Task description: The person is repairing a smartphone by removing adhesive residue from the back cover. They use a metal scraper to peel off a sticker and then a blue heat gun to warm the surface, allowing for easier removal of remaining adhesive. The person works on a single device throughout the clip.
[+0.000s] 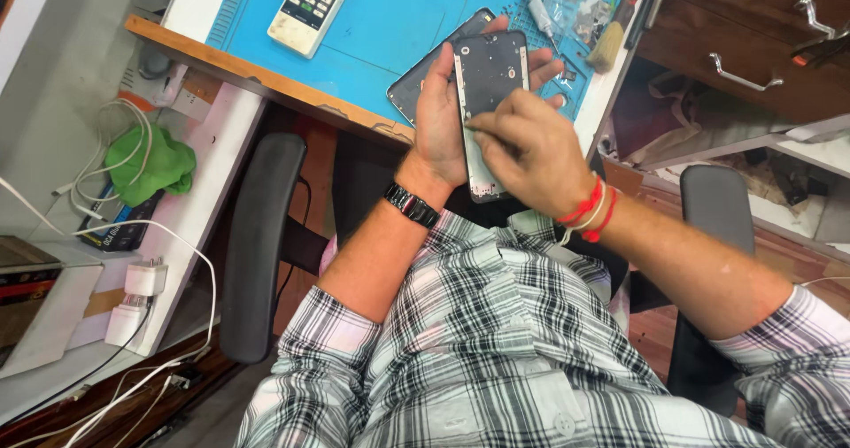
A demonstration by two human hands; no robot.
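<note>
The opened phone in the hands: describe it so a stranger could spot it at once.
Start at the blue work mat on the desk, then drop to its near edge, where both hands meet. The left hand holds the opened phone upright while the right hand works at its lower part. Unlike the white remote control lying flat on the mat, it is dark, backless and lifted off the surface.

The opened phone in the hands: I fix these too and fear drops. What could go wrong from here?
1. The left hand holds the opened phone in the air past the desk edge; a slip might drop it to the floor.
2. The right hand presses along its edge; a slip could scratch the inside.
</note>
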